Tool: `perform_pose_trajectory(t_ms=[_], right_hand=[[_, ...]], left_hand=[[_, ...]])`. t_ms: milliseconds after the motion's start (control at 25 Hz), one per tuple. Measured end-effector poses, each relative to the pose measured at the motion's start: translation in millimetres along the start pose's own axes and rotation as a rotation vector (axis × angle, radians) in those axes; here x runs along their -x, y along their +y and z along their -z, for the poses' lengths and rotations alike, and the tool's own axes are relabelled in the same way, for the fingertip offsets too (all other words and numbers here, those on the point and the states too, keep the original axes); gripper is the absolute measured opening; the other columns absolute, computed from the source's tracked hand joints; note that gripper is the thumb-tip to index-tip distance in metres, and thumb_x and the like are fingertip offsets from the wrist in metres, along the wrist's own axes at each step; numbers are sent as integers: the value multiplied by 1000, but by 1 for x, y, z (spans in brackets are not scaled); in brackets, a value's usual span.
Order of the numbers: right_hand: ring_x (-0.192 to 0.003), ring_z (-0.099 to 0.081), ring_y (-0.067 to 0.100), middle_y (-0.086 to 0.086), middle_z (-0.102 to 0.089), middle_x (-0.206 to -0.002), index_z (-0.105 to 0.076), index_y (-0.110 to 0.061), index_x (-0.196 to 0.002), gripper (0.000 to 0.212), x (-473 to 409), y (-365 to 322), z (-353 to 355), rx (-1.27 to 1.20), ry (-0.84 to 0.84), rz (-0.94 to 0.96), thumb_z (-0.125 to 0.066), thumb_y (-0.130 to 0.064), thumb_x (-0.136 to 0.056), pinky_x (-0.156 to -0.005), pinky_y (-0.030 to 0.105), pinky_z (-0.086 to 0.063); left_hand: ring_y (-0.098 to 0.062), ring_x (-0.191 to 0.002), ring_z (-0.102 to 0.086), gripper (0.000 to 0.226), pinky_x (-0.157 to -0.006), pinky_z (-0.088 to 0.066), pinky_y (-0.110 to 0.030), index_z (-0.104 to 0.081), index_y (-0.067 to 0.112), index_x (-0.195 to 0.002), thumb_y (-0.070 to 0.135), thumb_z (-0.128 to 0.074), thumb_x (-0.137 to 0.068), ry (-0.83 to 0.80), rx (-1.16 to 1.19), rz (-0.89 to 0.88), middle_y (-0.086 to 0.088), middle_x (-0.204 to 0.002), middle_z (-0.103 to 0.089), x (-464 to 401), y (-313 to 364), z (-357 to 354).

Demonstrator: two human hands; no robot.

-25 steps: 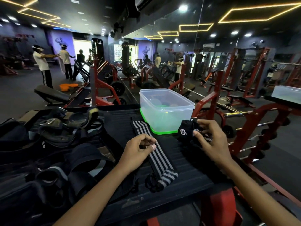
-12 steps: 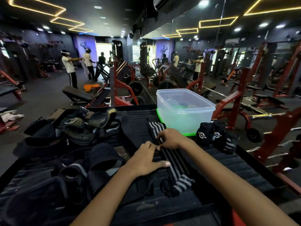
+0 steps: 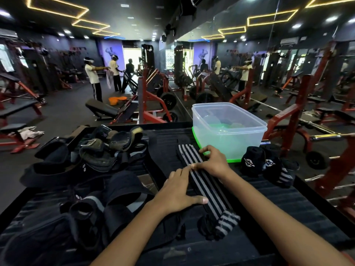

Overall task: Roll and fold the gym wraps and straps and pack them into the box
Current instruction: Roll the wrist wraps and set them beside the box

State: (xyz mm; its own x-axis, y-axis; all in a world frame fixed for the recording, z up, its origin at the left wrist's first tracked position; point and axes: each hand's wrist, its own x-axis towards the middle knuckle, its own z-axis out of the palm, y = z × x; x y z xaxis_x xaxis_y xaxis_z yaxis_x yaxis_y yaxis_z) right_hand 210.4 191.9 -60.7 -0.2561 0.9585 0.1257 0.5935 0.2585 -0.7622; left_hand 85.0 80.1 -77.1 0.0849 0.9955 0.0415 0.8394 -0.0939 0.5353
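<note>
Striped wrap (image 3: pixel 203 181) lying flat on the table (image 3: pixel 288 212) just before the box (image 3: pixel 229 131); left hand (image 3: pixel 180 191) presses it with fingers straight, right hand (image 3: pixel 213 162) pinches its far part; an uneven start would likely roll it skewed and loose.

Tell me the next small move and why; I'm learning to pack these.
Probably start rolling the striped wrap from its far end: it lies flat, both hands, left and right, rest on it, and rolled wraps wait beside the box.
</note>
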Motion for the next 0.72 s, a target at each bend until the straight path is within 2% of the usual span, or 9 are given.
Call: perform_pose_trajectory(t_ms=[120,200,280,360,440,520,600,680,720], right_hand=[[-92,-62,25,3,-62,-94,-61,-20,-104,37,-2,-2,-4,-224,26,-23,-81,-16,-73,-80,30,-50],[-91,-65,31,15,-67,-95,-62,-25,-92,27,-4,0,-8,-436,89,-31,-78,-10,-76,-86,42,-55],[-95,-65,35,23,-67,-103,-65,-26,-91,26,-7,2,-11,-631,116,-3,-73,-4,-80,-92,50,-52],[-109,-62,26,14,-66,-115,-67,-20,-104,28,-7,1,-13,-690,39,99,-68,0,-83,-102,47,-47],[-111,-56,8,-1,-60,-125,-61,-16,-124,41,-3,-4,-11,-605,-100,195,-69,-4,-85,-103,30,-45],[-100,-55,3,-7,-56,-122,-59,-21,-127,48,3,-10,-4,-361,-142,285,-75,-14,-82,-89,19,-45],[-85,-59,10,3,-64,-106,-69,-17,-105,30,10,-16,9,-94,-174,423,-80,-16,-77,-80,24,-47],[-75,-62,14,14,-70,-88,-71,-6,-86,14,18,-20,21,-54,-455,475,-80,-8,-76,-74,28,-50],[-74,-62,15,17,-70,-85,-70,-3,-86,15,24,-21,25,-87,-638,440,-80,-6,-75,-74,30,-49]], left_hand=[[-21,-139,-24,108,-113,-29,-41,-7,23,-152,54,-74,-73,32,104,35,0,-151,-25,-2,-2,0],[-21,-137,-30,107,-112,-32,-39,-7,26,-151,49,-76,-73,50,175,49,-1,-150,-29,-3,-3,2],[-16,-117,-51,98,-101,-42,-31,-13,32,-150,34,-77,-77,119,287,58,-2,-130,-48,-3,-1,5],[-8,-76,-58,84,-79,-52,-27,-28,37,-145,13,-75,-80,255,436,57,1,-90,-54,-3,0,8],[-11,-61,-57,69,-68,-56,-28,-46,33,-136,1,-71,-80,422,499,73,1,-74,-48,-4,-6,9],[-13,-59,-55,51,-63,-50,-18,-57,24,-125,0,-69,-82,534,416,112,2,-70,-45,-8,-15,11],[-4,-57,-48,33,-56,-38,-5,-65,16,-113,0,-66,-84,560,319,144,9,-66,-44,-10,-19,11],[-5,-67,-55,30,-64,-36,-3,-67,13,-111,-2,-65,-84,559,278,98,10,-73,-54,-8,-19,10],[-11,-80,-61,34,-73,-39,-6,-66,12,-114,-3,-65,-83,552,246,51,6,-84,-62,-7,-19,8]])
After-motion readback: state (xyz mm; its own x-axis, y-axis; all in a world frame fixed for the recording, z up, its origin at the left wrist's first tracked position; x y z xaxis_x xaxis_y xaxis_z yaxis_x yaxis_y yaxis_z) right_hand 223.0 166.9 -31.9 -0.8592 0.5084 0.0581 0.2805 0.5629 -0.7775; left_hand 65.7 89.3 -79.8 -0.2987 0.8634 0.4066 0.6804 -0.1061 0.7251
